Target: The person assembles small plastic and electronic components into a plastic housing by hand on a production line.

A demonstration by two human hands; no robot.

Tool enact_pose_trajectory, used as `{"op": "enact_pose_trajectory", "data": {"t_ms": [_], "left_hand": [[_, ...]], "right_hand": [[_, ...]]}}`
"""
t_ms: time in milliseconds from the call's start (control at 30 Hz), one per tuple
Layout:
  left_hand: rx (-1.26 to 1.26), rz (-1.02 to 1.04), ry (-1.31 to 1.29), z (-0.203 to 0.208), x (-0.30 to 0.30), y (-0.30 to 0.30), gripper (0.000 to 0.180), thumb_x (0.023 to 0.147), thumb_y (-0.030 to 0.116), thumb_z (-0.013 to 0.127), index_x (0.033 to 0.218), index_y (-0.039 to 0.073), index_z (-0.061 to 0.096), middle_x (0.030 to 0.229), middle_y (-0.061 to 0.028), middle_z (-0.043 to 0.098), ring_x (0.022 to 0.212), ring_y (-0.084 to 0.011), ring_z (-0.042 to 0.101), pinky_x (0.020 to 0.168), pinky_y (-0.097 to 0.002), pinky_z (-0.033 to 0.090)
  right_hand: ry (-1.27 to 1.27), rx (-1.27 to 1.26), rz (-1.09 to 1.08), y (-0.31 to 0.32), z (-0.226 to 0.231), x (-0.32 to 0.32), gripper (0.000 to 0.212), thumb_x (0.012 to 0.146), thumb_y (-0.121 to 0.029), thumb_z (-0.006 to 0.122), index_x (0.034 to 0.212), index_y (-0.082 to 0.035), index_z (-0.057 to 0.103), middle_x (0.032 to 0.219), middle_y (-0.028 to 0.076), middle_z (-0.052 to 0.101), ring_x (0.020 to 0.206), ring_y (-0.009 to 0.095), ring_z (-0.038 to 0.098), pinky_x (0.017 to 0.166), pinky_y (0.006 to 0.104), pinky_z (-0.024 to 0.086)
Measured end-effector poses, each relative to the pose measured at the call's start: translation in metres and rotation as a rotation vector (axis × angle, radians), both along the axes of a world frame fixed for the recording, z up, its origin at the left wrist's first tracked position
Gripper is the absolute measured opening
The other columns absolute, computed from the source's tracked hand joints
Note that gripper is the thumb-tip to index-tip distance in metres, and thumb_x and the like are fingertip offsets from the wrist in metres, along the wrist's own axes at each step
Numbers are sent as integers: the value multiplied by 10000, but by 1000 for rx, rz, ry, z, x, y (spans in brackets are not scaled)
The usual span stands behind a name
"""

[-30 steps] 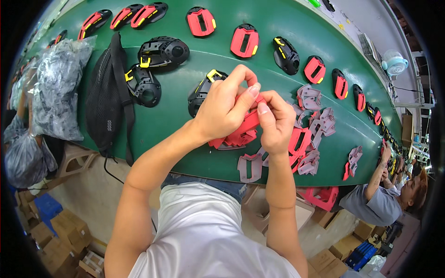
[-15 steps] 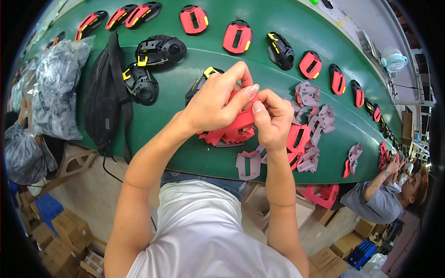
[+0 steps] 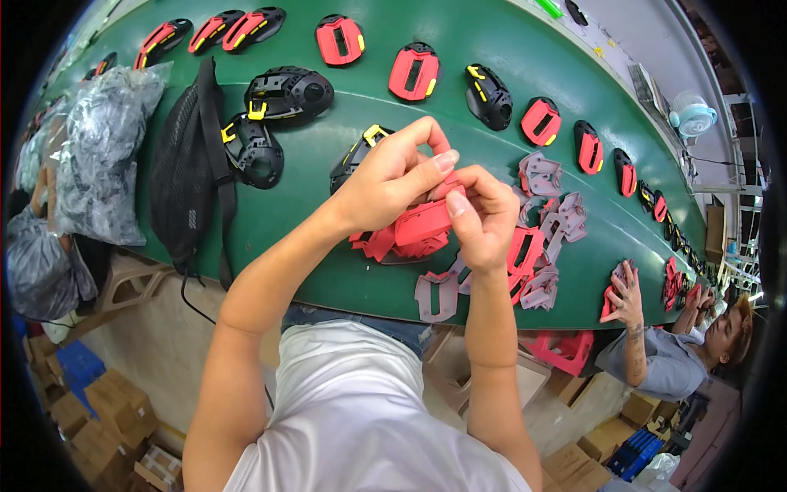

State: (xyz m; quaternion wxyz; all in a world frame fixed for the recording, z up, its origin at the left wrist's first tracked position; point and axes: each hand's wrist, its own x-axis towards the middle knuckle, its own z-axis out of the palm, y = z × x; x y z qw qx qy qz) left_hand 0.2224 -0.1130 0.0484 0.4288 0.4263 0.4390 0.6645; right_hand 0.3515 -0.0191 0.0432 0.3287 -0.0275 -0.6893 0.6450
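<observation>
Between my two hands is a red plastic shell piece, held above the green table. My left hand is closed, its thumb and bent fingers pinching the upper edge of the piece. From the right, my right hand pinches the same piece with thumb and curled forefinger. Other red shell pieces lie under my hands, partly covered. Behind my left wrist, a black base with a yellow clip is half hidden. Grey shell pieces and a slotted red piece are piled right of my right hand.
Several red-and-black assembled units line the far side of the green table. Two black bases, a black mesh bag and clear plastic bags are at left. Another person's hand reaches in at right.
My hands stay closed on the red piece, which has tilted slightly between them. At right, the other person's arm has stretched onto the small pile of grey and red pieces.
</observation>
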Motion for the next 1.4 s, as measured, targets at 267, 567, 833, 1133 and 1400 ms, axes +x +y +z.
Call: {"op": "enact_pose_trajectory", "data": {"t_ms": [267, 567, 833, 1133, 1400], "left_hand": [[75, 299, 297, 9, 2, 0, 176, 905, 136, 524, 837, 0, 435, 516, -55, 530, 477, -44, 443, 440, -225, 320], [65, 237, 261, 10, 4, -6, 173, 933, 151, 497, 889, 10, 406, 587, 1, 495, 527, -16, 425, 503, -175, 375], [165, 339, 300, 7, 7, -4, 151, 889, 98, 528, 827, 5, 427, 511, -43, 521, 473, -42, 461, 434, -223, 317], [98, 328, 196, 9, 10, 2, 154, 912, 122, 518, 859, -1, 442, 593, -32, 545, 507, -38, 441, 458, -217, 344], [-204, 676, 921, 40, -29, 63, 410, 883, 395, 541, 872, -12, 586, 753, -135, 650, 741, -228, 632, 647, -352, 474]], "right_hand": [[-67, -106, 20, 1, 6, 1, 153, 819, 24, 557, 961, 73, 585, 830, 69, 615, 706, 82, 572, 635, 204, 472], [118, 85, 21, 10, -8, -3, 112, 834, 1, 557, 915, 69, 594, 845, 110, 608, 743, 146, 557, 660, 244, 442], [132, 71, 39, 7, -5, -6, 108, 867, -28, 537, 901, 59, 590, 839, 104, 595, 748, 138, 535, 670, 244, 419], [53, -391, 30, 1, -16, -9, 138, 904, -68, 535, 1005, 25, 535, 927, 46, 566, 824, 86, 526, 751, 214, 426], [192, -233, -416, 31, 5, 2, 250, 877, -50, 589, 1106, 17, 516, 926, 29, 587, 799, 84, 560, 731, 239, 473]]}}
